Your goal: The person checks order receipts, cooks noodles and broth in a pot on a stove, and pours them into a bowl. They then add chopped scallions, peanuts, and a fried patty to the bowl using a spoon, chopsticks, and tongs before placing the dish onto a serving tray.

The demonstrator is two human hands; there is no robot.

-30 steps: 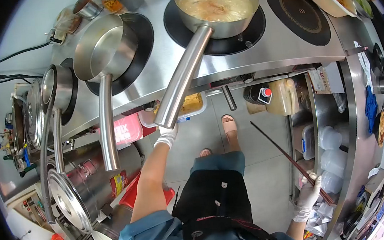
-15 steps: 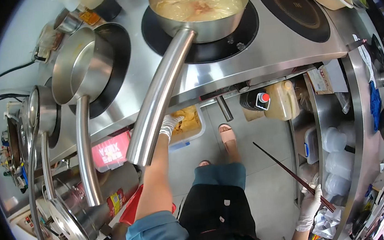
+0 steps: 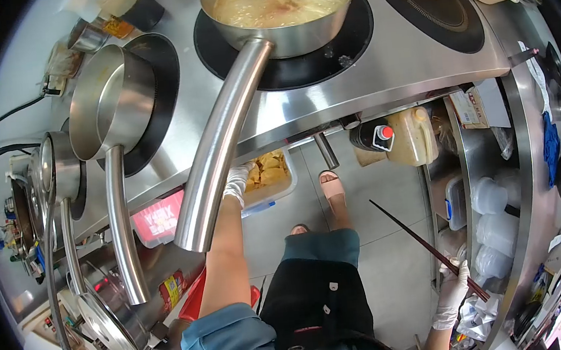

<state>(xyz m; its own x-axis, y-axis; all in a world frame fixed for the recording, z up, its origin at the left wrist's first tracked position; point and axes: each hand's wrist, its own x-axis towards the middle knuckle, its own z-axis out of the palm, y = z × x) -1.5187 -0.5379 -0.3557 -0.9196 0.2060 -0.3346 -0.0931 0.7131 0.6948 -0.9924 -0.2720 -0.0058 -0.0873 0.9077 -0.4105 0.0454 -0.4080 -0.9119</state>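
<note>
My left hand (image 3: 236,181), in a white glove, reaches down into a clear plastic tub (image 3: 288,186) below the counter edge. Its fingertips are at the yellowish food pieces (image 3: 270,169) there, and I cannot make out whether they grip one. My right hand (image 3: 452,301), also gloved, is closed around a pair of long dark chopsticks (image 3: 418,241) at the lower right, tips pointing up and left. On the middle hob, a steel saucepan (image 3: 311,38) holds bubbling pale liquid with a reddish patch; its long handle (image 3: 224,147) juts out over my left forearm.
A second saucepan (image 3: 92,115) and a lidded pot (image 3: 63,165) stand on the left. A dark round hob plate (image 3: 427,4) lies at the right. Beneath the counter are a red-capped bottle (image 3: 368,138) and a jug (image 3: 412,139). Shelves with plastic containers (image 3: 495,232) line the right side.
My left hand has shifted slightly left and up in the tub, uncovering more food pieces. The view has moved a little. My right hand keeps the chopsticks in nearly the same place.
</note>
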